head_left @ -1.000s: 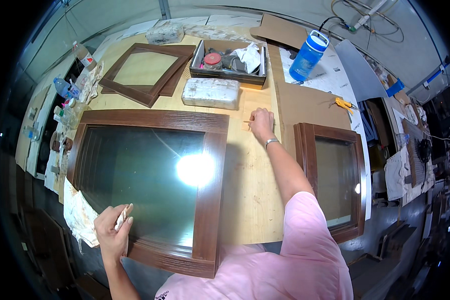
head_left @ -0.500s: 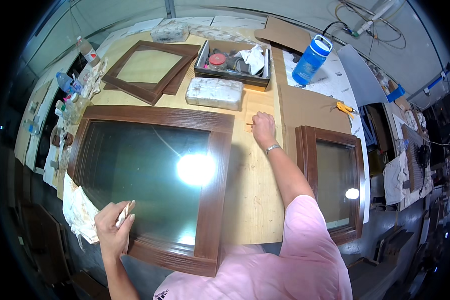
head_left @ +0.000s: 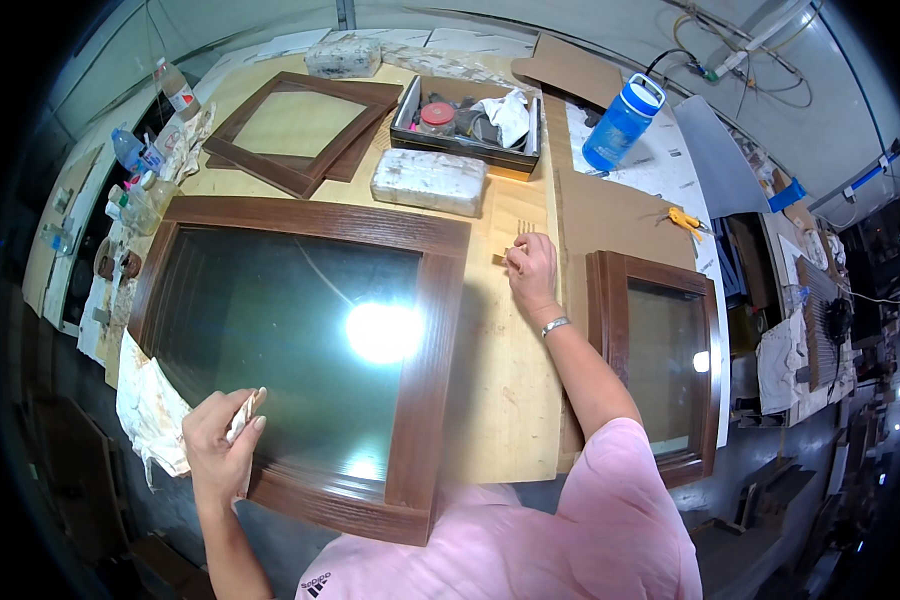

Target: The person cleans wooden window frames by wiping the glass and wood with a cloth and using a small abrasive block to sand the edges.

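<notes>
A large brown wooden frame with a dark glass panel (head_left: pixel 290 340) lies in front of me on the light wood table. My left hand (head_left: pixel 220 440) is closed over its lower left part, a white cloth (head_left: pixel 152 405) with brown stains bunched in the fingers and hanging over the frame's left edge. Right of the frame, my right hand (head_left: pixel 532 270) is closed low over the tabletop. A small brown stick-like piece (head_left: pixel 498 260) pokes out from its fingertips; its exact kind is unclear. Just beyond the knuckles show several thin brown strips or lines (head_left: pixel 525 227).
A white, stained block (head_left: pixel 429 183) lies beyond the frame, before an open box (head_left: pixel 465 150) of odds and ends. Two brown frames (head_left: pixel 300 130) overlap at the back left. At right stand a glazed frame stack (head_left: pixel 660 360), a blue bottle (head_left: pixel 623 125) and a yellow tool (head_left: pixel 686 220).
My right hand has shifted slightly toward me and to the right, the small brown piece with it. The thin strips beyond it now show. My left hand keeps its hold on the cloth.
</notes>
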`<state>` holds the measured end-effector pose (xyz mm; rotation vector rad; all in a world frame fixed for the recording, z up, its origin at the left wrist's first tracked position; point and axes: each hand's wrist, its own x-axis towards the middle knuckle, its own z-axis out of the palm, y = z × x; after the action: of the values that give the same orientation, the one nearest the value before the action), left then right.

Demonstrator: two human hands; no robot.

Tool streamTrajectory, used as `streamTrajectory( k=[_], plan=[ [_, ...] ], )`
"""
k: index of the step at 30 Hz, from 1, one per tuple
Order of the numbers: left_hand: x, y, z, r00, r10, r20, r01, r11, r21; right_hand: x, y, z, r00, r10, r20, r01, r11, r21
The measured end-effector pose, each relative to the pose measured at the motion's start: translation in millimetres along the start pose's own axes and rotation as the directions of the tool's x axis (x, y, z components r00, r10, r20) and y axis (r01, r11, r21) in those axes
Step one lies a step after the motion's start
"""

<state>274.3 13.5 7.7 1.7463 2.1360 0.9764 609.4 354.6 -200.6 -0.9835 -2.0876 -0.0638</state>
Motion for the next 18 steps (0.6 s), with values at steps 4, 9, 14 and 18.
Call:
streamTrajectory(
  k=[4,9,14,18],
  plan=[
    [1.9,4.1,0.6,1.000,0.014,-0.003,-0.014,1.000,0.021,-9.3,11.4,3.3,0.999,-0.042,0.013,0.042,0.999,-0.001],
    [0.0,2.4,1.6,1.000,0.003,-0.012,-0.003,1.000,0.025,-17.0,0.6,1.8,0.999,-0.020,0.048,0.018,0.999,0.044],
    [-1.2,1.8,1.4,1.000,0.019,-0.021,-0.018,0.999,0.032,-30.4,-3.2,-2.5,0.998,0.024,0.054,-0.028,0.998,0.063],
    [-3.3,-1.4,1.6,1.000,0.016,-0.007,-0.016,1.000,0.025,-39.8,5.2,2.1,0.992,0.128,-0.016,-0.125,0.985,0.116]
  ],
)
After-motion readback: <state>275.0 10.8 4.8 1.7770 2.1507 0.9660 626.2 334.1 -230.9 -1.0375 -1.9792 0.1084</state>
